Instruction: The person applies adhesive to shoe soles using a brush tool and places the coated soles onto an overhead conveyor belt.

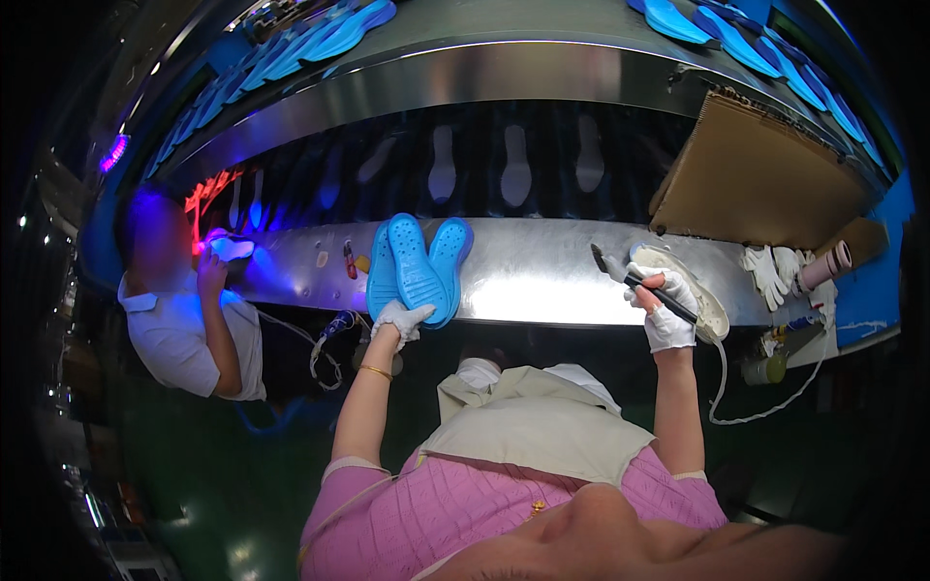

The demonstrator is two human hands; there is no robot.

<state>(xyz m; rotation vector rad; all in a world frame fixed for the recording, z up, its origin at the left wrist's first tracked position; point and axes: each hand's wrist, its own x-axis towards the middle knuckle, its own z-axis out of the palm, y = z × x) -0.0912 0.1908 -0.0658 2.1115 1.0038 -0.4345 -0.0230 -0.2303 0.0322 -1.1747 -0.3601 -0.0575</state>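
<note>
Three blue shoe soles (pixel 413 254) with small holes and ridges lie overlapping on the metal bench, in front of me to the left. My left hand (pixel 403 321), in a white glove, is closed on the near end of the middle sole. A white glove with bare fingertips covers my right hand (pixel 670 306), which grips a brush (pixel 668 299) by its black handle. Its dark bristles (pixel 599 258) point up and left, above the bench. Just behind and beside that hand rests a pale oval dish (pixel 714 312), partly hidden by it.
Beyond the metal bench (pixel 552 281) runs a dark conveyor with several pale sole shapes (pixel 515 169). A cardboard box (pixel 765 174) and white gloves (pixel 767 278) are at right. A co-worker (pixel 189 320) sits at left. Blue soles (pixel 281 53) line a shelf above.
</note>
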